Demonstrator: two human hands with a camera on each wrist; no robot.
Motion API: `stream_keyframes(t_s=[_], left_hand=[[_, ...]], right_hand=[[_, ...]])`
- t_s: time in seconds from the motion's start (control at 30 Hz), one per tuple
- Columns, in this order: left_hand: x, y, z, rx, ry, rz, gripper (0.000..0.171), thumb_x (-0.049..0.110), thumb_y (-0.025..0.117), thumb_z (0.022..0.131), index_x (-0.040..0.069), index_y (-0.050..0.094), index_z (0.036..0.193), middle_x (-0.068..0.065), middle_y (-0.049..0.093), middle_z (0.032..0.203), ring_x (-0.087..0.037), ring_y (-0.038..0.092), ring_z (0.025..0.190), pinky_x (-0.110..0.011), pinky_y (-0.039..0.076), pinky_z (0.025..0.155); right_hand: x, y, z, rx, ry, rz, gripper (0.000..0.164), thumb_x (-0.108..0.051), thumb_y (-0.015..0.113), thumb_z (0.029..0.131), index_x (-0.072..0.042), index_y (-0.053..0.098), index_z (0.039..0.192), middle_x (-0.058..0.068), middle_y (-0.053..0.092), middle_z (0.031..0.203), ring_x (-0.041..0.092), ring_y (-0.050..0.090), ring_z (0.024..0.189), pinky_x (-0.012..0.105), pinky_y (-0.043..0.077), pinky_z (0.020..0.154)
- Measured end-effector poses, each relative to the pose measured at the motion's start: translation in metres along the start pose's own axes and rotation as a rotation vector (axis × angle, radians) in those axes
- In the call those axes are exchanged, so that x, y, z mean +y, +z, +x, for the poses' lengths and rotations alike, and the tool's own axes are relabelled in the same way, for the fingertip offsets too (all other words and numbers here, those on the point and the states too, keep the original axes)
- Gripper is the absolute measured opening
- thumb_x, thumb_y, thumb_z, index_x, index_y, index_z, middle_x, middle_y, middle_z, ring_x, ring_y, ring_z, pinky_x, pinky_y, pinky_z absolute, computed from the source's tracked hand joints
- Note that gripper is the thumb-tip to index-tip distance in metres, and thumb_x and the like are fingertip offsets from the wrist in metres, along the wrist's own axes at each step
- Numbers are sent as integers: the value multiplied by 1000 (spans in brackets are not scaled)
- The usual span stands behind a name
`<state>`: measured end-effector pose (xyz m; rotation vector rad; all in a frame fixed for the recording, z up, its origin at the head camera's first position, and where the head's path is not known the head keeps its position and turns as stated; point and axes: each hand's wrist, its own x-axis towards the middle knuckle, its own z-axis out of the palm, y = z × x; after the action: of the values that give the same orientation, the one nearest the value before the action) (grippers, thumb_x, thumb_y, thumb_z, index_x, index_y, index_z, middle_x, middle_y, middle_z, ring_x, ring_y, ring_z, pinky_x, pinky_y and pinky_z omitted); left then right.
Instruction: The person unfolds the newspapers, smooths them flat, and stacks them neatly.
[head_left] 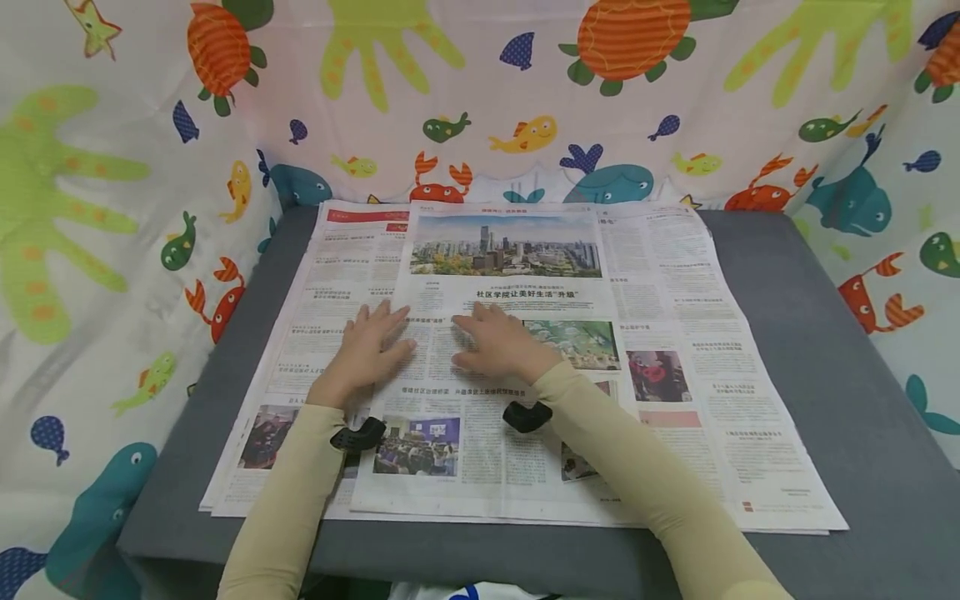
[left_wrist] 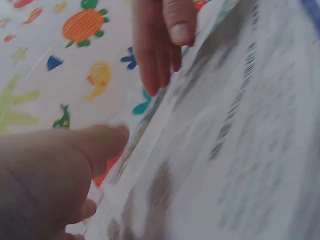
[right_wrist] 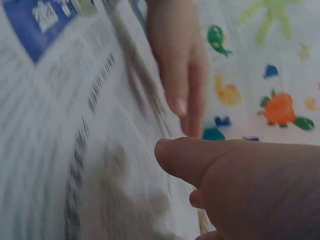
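Observation:
Sheets of printed newspaper (head_left: pixel 480 500) lie flat and overlapping across the table. My left hand (head_left: pixel 367 346) is over the left part of the top sheet, fingers spread and pointing away from me. To its right, my right hand (head_left: pixel 506 342) is over the middle of the same sheet, beside a green photo, its fingers extended. Neither hand holds anything; whether the fingertips press the paper is hard to tell. In the left wrist view the newspaper (left_wrist: pixel 250 130) is blurred beside the left thumb. The right wrist view shows the newspaper (right_wrist: pixel 45 130) and both hands apart.
A grey tabletop (head_left: pixel 757 250) shows around the sheets. Behind and at both sides hangs a white cloth (head_left: pixel 465 83) printed with sea animals. Black wrist devices, one on the left sleeve (head_left: pixel 360 435) and one on the right sleeve (head_left: pixel 527 417), sit low over the paper.

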<state>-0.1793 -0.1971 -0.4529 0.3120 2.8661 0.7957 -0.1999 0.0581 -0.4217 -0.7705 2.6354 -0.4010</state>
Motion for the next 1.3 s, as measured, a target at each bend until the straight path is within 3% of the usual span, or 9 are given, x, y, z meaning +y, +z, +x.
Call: stream_keyframes(t_s=[0.13, 0.23, 0.47, 0.9, 1.3], left_hand=[[-17, -8, -3, 78, -86, 47, 58, 29, 48, 105, 11, 37, 159, -30, 13, 167, -61, -3, 152, -78, -2, 117], [-24, -11, -3, 73, -125, 59, 55, 27, 44, 106, 11, 38, 159, -31, 11, 167, -62, -5, 151, -79, -3, 116], [-29, -9, -3, 53, -138, 73, 51, 23, 42, 106, 12, 42, 156, -29, 12, 168, -61, -6, 152, -79, -3, 116], [-30, -4, -5, 33, -139, 60, 51, 22, 42, 106, 13, 42, 157, -28, 11, 169, -59, -8, 152, -78, -5, 117], [-28, -4, -5, 28, -124, 63, 52, 24, 42, 107, 13, 41, 157, -28, 10, 169, -60, -10, 152, -77, -7, 117]], right_hand=[[-33, 15, 11, -3, -60, -51, 72, -52, 60, 99, -23, 36, 160, 21, 28, 166, 45, 28, 152, 64, 31, 119], [-53, 27, 16, 0, -88, -104, 77, -59, 59, 97, -24, 35, 160, 21, 27, 166, 46, 27, 153, 64, 31, 119], [-83, 46, 18, -15, -78, -127, 93, -73, 61, 88, -28, 28, 163, 21, 13, 171, 46, 12, 158, 69, 22, 121], [-86, 52, 22, -23, -40, -100, 92, -69, 66, 87, -29, 31, 162, 19, 11, 172, 45, 8, 159, 71, 19, 121], [-80, 47, 22, -4, -58, -54, 82, -56, 70, 91, -28, 36, 159, 16, 20, 171, 45, 16, 157, 69, 23, 120]])
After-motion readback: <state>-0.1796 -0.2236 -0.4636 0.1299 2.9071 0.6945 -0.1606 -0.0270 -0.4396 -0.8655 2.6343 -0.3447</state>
